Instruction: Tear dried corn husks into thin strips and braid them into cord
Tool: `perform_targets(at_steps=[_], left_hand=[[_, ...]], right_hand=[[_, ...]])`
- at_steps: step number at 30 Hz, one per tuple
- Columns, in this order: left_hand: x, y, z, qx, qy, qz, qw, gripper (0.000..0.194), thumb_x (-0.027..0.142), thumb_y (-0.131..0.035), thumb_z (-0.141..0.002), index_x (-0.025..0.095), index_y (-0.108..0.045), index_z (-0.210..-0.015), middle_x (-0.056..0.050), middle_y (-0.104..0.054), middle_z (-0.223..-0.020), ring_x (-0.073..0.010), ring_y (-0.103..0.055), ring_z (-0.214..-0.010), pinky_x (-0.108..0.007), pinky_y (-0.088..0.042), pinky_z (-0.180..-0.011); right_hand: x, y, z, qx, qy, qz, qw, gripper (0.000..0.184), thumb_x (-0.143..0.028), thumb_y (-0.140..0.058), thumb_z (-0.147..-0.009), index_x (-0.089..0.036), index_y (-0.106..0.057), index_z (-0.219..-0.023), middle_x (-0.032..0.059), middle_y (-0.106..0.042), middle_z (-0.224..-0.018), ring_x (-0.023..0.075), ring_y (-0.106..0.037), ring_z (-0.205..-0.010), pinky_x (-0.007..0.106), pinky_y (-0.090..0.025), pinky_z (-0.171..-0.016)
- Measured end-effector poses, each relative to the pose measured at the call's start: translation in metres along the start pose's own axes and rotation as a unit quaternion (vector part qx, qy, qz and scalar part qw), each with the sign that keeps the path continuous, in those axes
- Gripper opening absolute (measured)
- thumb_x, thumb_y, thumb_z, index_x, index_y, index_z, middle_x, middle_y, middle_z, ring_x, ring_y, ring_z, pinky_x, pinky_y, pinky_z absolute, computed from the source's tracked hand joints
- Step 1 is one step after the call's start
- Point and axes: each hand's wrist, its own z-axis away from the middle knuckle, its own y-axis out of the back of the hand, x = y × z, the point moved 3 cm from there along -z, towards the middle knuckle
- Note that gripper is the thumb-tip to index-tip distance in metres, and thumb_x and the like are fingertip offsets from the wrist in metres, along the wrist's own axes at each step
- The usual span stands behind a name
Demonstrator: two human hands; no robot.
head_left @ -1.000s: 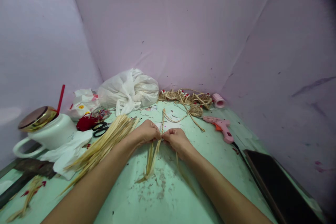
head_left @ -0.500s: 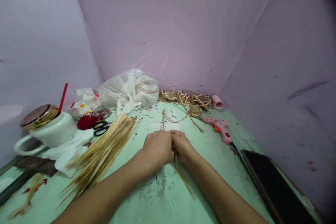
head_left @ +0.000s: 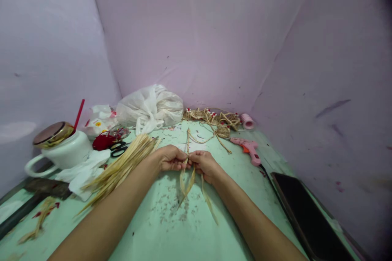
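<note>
My left hand [head_left: 172,158] and my right hand [head_left: 204,164] meet at the middle of the green table, both pinching a thin braid [head_left: 188,140] of dry straw-coloured fibre. The braided part runs away from me past my fingertips. Below them hang loose flat strips [head_left: 190,185], and one more strip [head_left: 208,200] trails from under my right hand. Left of my left hand lies a bundle of dry fibre strips [head_left: 122,169]. The exact point where the strands cross is hidden by my fingers.
On the left stand a white mug [head_left: 72,151] with a gold lid, black scissors [head_left: 119,149] and a hammer [head_left: 49,188]. Behind are a white plastic bag [head_left: 150,108] and braided pieces [head_left: 211,117]. To the right lie a pink glue gun [head_left: 249,149], a thread spool [head_left: 247,121] and a phone [head_left: 306,216].
My left hand turned over against my right hand, covering the braid, then drew back left to a pinch. The loose strips beneath show again, in a different arrangement.
</note>
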Motion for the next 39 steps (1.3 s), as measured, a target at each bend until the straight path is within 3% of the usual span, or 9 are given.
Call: perform_targets(at_steps=[6,12,16,20,27,31,35,37,39], left_hand=[[0.001,-0.002,-0.002,0.103,-0.022,-0.080,0.991,0.011,0.004,-0.050,-0.062,0.009,-0.054,-0.052,0.001,-0.048,-0.039,-0.0072,-0.044,-0.031,-0.016,-0.033,-0.031],[0.005,-0.008,0.000,0.166,-0.059,-0.185,0.967,0.011,0.011,-0.050,-0.056,0.011,-0.051,-0.045,0.003,-0.040,-0.032,-0.0070,-0.035,-0.027,-0.019,-0.022,-0.029],[0.004,-0.011,-0.001,0.219,-0.052,-0.251,0.941,0.016,0.017,-0.051,-0.053,0.015,-0.045,-0.039,0.003,-0.034,-0.026,-0.0071,-0.029,-0.025,-0.020,-0.018,-0.030],[0.003,-0.015,-0.001,0.234,-0.040,-0.216,0.947,0.016,0.015,-0.049,-0.053,0.014,-0.045,-0.037,0.002,-0.035,-0.026,-0.0068,-0.030,-0.026,-0.020,-0.018,-0.032],[-0.001,-0.005,-0.006,0.129,-0.071,-0.112,0.983,0.012,0.012,-0.051,-0.051,0.012,-0.048,-0.040,0.001,-0.044,-0.035,-0.0043,-0.033,-0.028,-0.018,-0.017,-0.030],[-0.002,0.003,-0.007,0.092,-0.105,-0.122,0.983,0.008,0.016,-0.058,-0.049,0.012,-0.053,-0.047,0.003,-0.045,-0.037,-0.0040,-0.033,-0.029,-0.018,-0.015,-0.030],[-0.002,0.004,-0.005,0.069,-0.124,-0.121,0.983,0.011,0.019,-0.058,-0.049,0.013,-0.049,-0.046,0.004,-0.044,-0.038,-0.0026,-0.029,-0.029,-0.018,-0.013,-0.031],[-0.002,0.005,-0.004,0.060,-0.124,-0.117,0.984,0.012,0.020,-0.058,-0.049,0.013,-0.048,-0.047,0.004,-0.044,-0.039,-0.0021,-0.028,-0.029,-0.018,-0.012,-0.031],[-0.002,0.005,-0.005,0.052,-0.120,-0.112,0.985,0.011,0.021,-0.058,-0.049,0.014,-0.049,-0.048,0.004,-0.043,-0.039,-0.0024,-0.028,-0.029,-0.018,-0.011,-0.031]], right_hand=[[0.001,0.010,-0.008,0.013,0.096,0.170,0.981,0.009,-0.018,-0.051,-0.066,-0.015,-0.049,-0.057,-0.0039,-0.048,-0.046,0.0051,-0.033,-0.040,0.019,-0.023,-0.041],[-0.010,0.012,0.001,0.046,0.229,0.458,0.858,0.013,-0.015,-0.047,-0.070,-0.015,-0.060,-0.071,0.0033,-0.063,-0.064,0.0106,-0.050,-0.057,0.021,-0.030,-0.052],[-0.022,0.006,0.015,0.106,0.187,0.558,0.801,0.017,-0.018,-0.048,-0.070,-0.015,-0.065,-0.071,0.0089,-0.067,-0.070,0.0150,-0.055,-0.062,0.024,-0.029,-0.053],[-0.030,-0.001,0.025,0.145,0.120,0.583,0.790,0.019,-0.022,-0.050,-0.069,-0.015,-0.068,-0.068,0.0123,-0.068,-0.070,0.0179,-0.057,-0.062,0.026,-0.026,-0.050],[-0.030,-0.022,0.037,0.135,0.120,0.609,0.772,0.023,-0.020,-0.048,-0.071,-0.015,-0.070,-0.073,0.0134,-0.068,-0.073,0.0185,-0.057,-0.061,0.028,-0.023,-0.049],[-0.034,-0.013,0.036,0.117,0.113,0.580,0.798,0.020,-0.028,-0.051,-0.071,-0.018,-0.069,-0.069,0.0086,-0.066,-0.067,0.0164,-0.055,-0.059,0.026,-0.023,-0.048],[-0.044,0.008,0.027,0.211,0.126,0.498,0.831,0.025,-0.031,-0.047,-0.076,-0.017,-0.067,-0.070,0.0058,-0.064,-0.065,0.0148,-0.053,-0.060,0.024,-0.026,-0.050],[-0.039,0.012,0.017,0.204,0.108,0.419,0.878,0.021,-0.024,-0.047,-0.074,-0.015,-0.065,-0.070,0.0046,-0.062,-0.062,0.0133,-0.052,-0.058,0.023,-0.029,-0.051],[-0.025,0.008,0.005,0.134,0.046,0.298,0.944,0.018,-0.019,-0.045,-0.071,-0.013,-0.062,-0.068,0.0024,-0.058,-0.055,0.0112,-0.051,-0.052,0.021,-0.031,-0.048]])
